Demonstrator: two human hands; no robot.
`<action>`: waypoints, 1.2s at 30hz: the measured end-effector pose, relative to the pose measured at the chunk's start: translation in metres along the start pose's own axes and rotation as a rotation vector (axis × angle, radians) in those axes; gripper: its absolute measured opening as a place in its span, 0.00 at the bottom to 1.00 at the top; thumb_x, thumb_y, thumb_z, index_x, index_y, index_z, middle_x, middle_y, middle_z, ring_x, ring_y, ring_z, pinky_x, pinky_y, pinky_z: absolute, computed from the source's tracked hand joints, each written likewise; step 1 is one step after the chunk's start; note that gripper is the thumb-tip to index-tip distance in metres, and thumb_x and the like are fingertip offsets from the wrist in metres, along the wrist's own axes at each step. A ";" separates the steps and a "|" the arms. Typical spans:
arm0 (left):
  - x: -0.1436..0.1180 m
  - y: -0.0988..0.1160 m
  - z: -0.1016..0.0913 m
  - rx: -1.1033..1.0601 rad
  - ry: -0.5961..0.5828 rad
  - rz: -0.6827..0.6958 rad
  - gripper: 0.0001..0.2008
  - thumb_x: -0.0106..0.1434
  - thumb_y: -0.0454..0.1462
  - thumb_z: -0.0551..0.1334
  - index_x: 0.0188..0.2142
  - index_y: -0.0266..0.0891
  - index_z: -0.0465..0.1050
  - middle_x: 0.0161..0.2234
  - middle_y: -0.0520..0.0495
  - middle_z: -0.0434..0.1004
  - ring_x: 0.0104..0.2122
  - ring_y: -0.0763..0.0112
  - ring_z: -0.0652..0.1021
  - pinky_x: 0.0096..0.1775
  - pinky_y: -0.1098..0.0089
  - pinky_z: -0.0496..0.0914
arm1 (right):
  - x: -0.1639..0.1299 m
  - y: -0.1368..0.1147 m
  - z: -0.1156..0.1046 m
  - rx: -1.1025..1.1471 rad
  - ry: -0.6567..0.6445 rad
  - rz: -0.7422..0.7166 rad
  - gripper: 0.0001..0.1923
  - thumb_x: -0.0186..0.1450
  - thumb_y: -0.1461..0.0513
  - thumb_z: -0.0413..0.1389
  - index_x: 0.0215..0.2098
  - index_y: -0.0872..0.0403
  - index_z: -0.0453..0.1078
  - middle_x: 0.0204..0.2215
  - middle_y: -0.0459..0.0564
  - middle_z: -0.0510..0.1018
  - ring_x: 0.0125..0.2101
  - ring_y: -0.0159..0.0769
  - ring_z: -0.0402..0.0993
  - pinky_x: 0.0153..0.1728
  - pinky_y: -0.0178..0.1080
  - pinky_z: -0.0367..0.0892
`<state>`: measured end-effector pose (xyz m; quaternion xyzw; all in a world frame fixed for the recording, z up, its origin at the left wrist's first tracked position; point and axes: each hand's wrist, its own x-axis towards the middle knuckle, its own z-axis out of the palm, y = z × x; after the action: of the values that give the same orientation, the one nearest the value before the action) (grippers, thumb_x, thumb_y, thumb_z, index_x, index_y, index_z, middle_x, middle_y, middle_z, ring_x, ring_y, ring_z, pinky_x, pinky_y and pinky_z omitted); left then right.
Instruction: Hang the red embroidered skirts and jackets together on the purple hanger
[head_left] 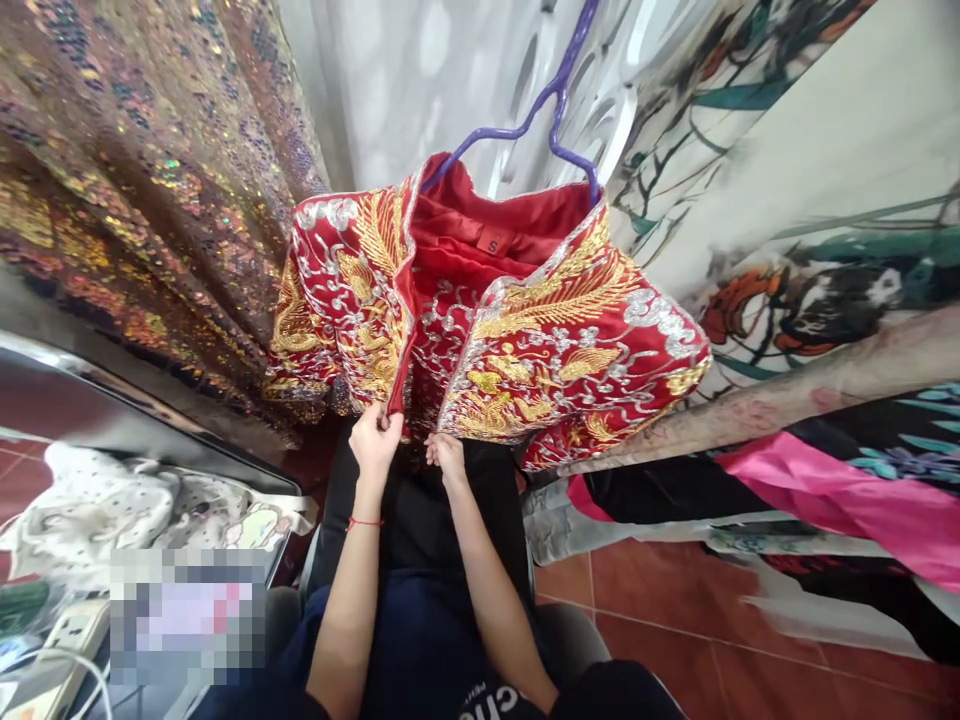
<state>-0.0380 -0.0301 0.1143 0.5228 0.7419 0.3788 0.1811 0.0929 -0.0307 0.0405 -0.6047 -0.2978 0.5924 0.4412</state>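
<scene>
Tiled flr (652,610) below, jacket (517,340) frt edges apart

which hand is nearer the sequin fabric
Left. The left hand, holding the jacket, is right of the sequin fabric; the right hand is farther right, at the jacket's other edge.

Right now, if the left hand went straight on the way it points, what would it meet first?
Most likely the red jacket, whose front the left hand pinches; exact depth is unclear.
</scene>
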 end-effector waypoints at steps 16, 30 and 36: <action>0.034 0.102 -0.079 -0.199 0.157 0.461 0.19 0.60 0.39 0.65 0.49 0.41 0.65 0.34 0.52 0.72 0.30 0.71 0.73 0.36 0.70 0.70 | -0.144 -0.280 -0.050 -0.700 0.790 -1.626 0.09 0.68 0.61 0.56 0.46 0.52 0.73 0.40 0.54 0.79 0.45 0.44 0.74 0.50 0.49 0.66; 0.086 0.142 -0.139 0.348 0.144 0.210 0.19 0.61 0.46 0.64 0.49 0.41 0.73 0.35 0.45 0.83 0.39 0.55 0.82 0.36 0.67 0.66 | -0.072 -0.293 -0.043 -0.804 0.995 -1.397 0.24 0.65 0.41 0.53 0.36 0.54 0.70 0.26 0.48 0.72 0.29 0.40 0.66 0.41 0.46 0.60; 0.129 0.143 -0.191 0.137 0.631 0.236 0.15 0.63 0.38 0.58 0.46 0.46 0.80 0.38 0.45 0.83 0.39 0.57 0.81 0.42 0.62 0.68 | -0.078 -0.295 -0.048 -0.844 0.895 -1.378 0.23 0.66 0.42 0.51 0.35 0.53 0.68 0.26 0.48 0.73 0.29 0.39 0.67 0.42 0.45 0.59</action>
<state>-0.1239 0.0399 0.3621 0.4732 0.7194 0.4895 -0.1378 0.1787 0.0189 0.3328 -0.5771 -0.5848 -0.2478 0.5134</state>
